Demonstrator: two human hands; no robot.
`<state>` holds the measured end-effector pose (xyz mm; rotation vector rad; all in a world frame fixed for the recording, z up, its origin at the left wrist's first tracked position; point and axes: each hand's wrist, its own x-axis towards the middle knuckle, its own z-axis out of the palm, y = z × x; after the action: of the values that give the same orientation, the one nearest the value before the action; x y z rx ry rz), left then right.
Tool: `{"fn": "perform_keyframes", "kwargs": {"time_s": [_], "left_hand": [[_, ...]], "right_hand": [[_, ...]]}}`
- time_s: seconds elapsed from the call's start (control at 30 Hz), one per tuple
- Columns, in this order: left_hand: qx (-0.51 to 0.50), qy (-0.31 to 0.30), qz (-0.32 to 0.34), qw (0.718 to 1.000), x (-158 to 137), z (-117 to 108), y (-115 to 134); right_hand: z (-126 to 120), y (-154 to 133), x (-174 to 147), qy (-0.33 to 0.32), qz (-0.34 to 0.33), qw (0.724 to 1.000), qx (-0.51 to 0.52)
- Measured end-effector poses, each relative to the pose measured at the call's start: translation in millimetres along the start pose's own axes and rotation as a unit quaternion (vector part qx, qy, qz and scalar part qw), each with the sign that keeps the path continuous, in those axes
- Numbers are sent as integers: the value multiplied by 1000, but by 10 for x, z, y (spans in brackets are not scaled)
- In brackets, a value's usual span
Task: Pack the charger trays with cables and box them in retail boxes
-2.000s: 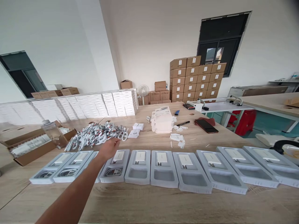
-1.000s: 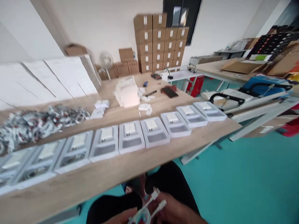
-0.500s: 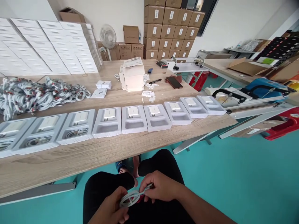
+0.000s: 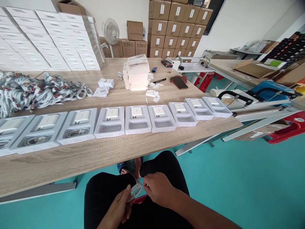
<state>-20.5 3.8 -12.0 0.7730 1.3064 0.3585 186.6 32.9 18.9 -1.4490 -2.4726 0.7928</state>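
Observation:
A coiled white charging cable (image 4: 136,190) is between my hands, above my lap. My left hand (image 4: 121,205) grips the coil by its left side. The fingers of my right hand (image 4: 158,190) are closed at the coil's right edge, pinching a part of the cable that they mostly hide. In front of me on the table stands a row of white trays (image 4: 109,134), each with a white charger plug (image 4: 112,112) in its upper slot. The left trays also hold a coiled cable (image 4: 78,132) in the lower slot; the lower slots further right show bare plastic.
A heap of cables (image 4: 45,90) lies on the wooden table (image 4: 95,159) at the left, before stacked white boxes (image 4: 50,38). Folded cartons (image 4: 137,73), small cards (image 4: 102,91), a marker (image 4: 159,80) and a phone (image 4: 179,82) lie further back. Sealing machines (image 4: 252,98) stand at the right.
The right hand has turned over the cable, and the connector end that stuck out of it is now hidden. The left hand has shifted slightly right. The view has tilted a little.

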Motion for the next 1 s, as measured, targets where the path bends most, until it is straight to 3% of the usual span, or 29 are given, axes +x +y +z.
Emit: {"fn": "perform_keyframes", "kwargs": {"time_s": [0.13, 0.33, 0.4, 0.57, 0.73, 0.9, 1.0], "left_hand": [[-31, 21, -10, 999, 62, 100, -28], [-216, 17, 57, 975, 77, 197, -31], [-226, 9, 58, 972, 94, 196, -30], [-255, -29, 49, 965, 94, 198, -4], [-300, -43, 36, 952, 78, 252, -11], [-258, 3, 80, 963, 26, 197, 51], [-123, 30, 139, 982, -54, 84, 153]], "right_hand": [[79, -108, 21, 40, 91, 979, 179], [287, -186, 92, 72, 160, 908, 380], [306, -201, 86, 81, 162, 893, 411], [257, -228, 41, 119, 143, 910, 371], [360, -234, 50, 71, 181, 860, 472], [381, -199, 29, 159, 149, 944, 249], [246, -127, 6, 224, 69, 953, 192]]}}
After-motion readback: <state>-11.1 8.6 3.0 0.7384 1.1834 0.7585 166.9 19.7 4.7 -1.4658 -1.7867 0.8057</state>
